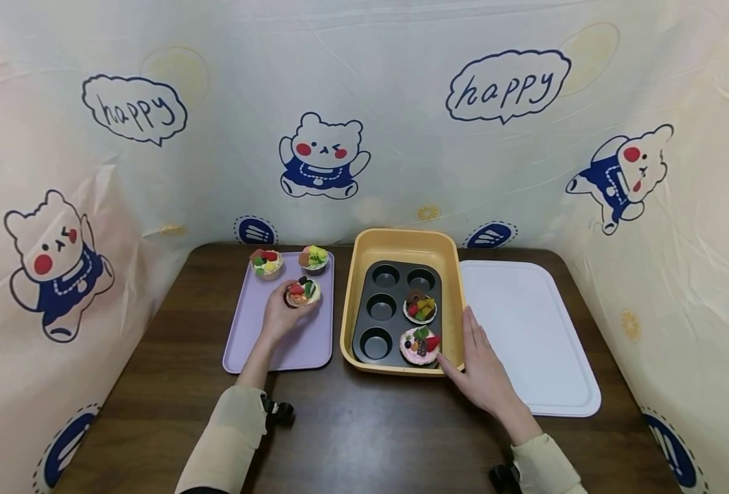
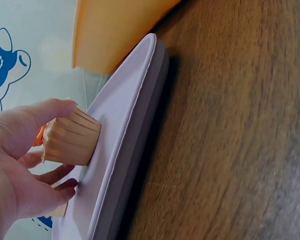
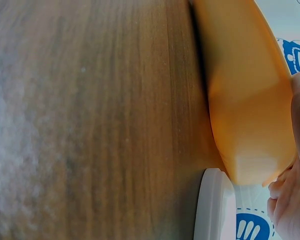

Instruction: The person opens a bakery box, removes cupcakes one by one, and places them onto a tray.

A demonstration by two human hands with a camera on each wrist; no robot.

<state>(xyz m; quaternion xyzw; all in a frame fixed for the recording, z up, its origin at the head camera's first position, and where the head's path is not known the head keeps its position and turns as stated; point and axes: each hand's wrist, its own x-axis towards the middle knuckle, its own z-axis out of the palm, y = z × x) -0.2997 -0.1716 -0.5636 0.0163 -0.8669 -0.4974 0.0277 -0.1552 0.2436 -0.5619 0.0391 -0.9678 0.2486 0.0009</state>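
Observation:
My left hand (image 1: 281,312) holds a toy cupcake (image 1: 303,293) topped with cream and fruit, low over the lilac tray (image 1: 290,350). In the left wrist view its tan pleated cup (image 2: 72,137) sits between thumb and fingers, base right at the tray's surface. Two more cupcakes, one with a pale cup (image 1: 267,264) and one with green topping (image 1: 314,259), stand at that tray's back. My right hand (image 1: 482,370) rests at the front right corner of the yellow bin (image 1: 401,237), fingers straight along its side, thumb by the front rim.
Inside the bin lies a dark muffin pan (image 1: 395,269); a fruit cupcake (image 1: 420,309) and a pink cupcake (image 1: 419,345) fill wells in its right column. A white tray (image 1: 525,322) lies on the right of the wooden table (image 1: 364,432). A printed cloth hangs behind.

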